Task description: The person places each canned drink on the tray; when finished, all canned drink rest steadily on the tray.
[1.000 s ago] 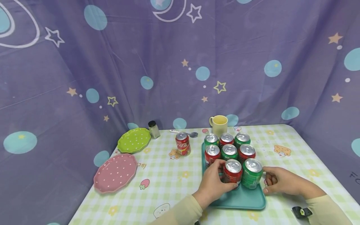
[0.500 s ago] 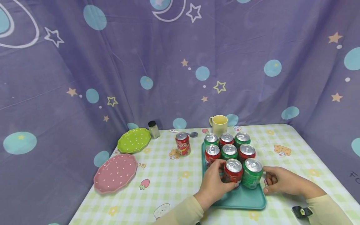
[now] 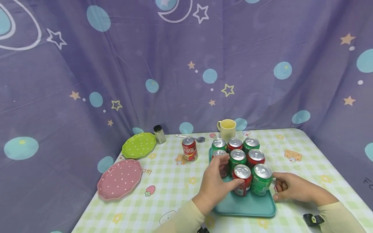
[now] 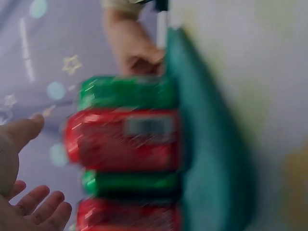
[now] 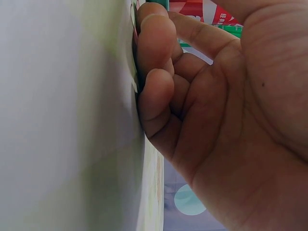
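In the head view several red and green soda cans stand upright in rows on a teal tray [image 3: 247,207]. My left hand [image 3: 212,184] is beside the front red soda can [image 3: 241,191], fingers spread and thumb overlapping its side. Its fingertips partly cover another red can [image 3: 223,171] behind. The left wrist view is blurred but shows a gap between this hand [image 4: 24,183] and the cans. Resting on the cloth at the tray's right edge, my right hand [image 3: 295,189] has loosely curled fingers, with the index fingertip right at the front green soda can [image 3: 261,183].
A single red can [image 3: 190,151] stands left of the tray. Behind are a yellow mug [image 3: 227,130], a spoon [image 3: 200,139] and a black-lidded jar [image 3: 159,134]. A green plate [image 3: 139,145] and a pink plate [image 3: 120,179] lie at the left on the checked tablecloth [image 3: 169,174].
My left hand has let go of the front red soda can and moved slightly left, its fingers spreading. The can stays on the tray. My right hand has not moved.
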`<state>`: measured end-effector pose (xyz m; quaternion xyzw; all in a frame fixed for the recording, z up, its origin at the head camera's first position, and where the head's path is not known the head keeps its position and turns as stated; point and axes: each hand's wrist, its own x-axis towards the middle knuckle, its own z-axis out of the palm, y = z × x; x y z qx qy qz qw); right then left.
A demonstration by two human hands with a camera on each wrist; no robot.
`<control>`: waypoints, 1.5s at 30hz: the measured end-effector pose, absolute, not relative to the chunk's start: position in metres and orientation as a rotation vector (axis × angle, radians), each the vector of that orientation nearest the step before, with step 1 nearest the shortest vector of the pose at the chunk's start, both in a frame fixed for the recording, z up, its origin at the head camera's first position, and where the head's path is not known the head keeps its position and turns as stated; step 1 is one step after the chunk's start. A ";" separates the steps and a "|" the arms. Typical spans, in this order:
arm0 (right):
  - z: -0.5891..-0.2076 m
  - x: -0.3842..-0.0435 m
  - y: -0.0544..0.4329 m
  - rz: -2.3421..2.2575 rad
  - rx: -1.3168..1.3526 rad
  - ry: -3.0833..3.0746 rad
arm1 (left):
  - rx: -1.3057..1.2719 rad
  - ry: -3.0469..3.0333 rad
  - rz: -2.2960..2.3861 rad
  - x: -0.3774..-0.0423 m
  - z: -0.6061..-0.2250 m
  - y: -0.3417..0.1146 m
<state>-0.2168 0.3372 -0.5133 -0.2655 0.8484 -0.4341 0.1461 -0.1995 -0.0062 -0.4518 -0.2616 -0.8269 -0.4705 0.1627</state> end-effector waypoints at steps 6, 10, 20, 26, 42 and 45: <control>-0.512 -0.217 0.335 -1.246 -0.748 2.431 | -0.677 -2.244 -1.356 -0.223 -0.422 -0.046; -0.512 -0.217 0.335 -1.238 -0.749 2.440 | -0.634 -2.225 -1.349 -0.250 -0.417 -0.078; -0.511 -0.216 0.335 -1.229 -0.751 2.451 | -0.387 -2.423 -1.387 -0.313 -0.441 -0.139; -0.512 -0.216 0.335 -1.223 -0.734 2.449 | -0.318 -2.471 -1.525 -0.339 -0.466 -0.150; -0.510 -0.216 0.334 -1.242 -0.739 2.428 | -0.244 -2.531 -1.586 -0.359 -0.500 -0.141; -0.510 -0.216 0.334 -1.240 -0.736 2.431 | -0.238 -2.525 -1.556 -0.359 -0.502 -0.140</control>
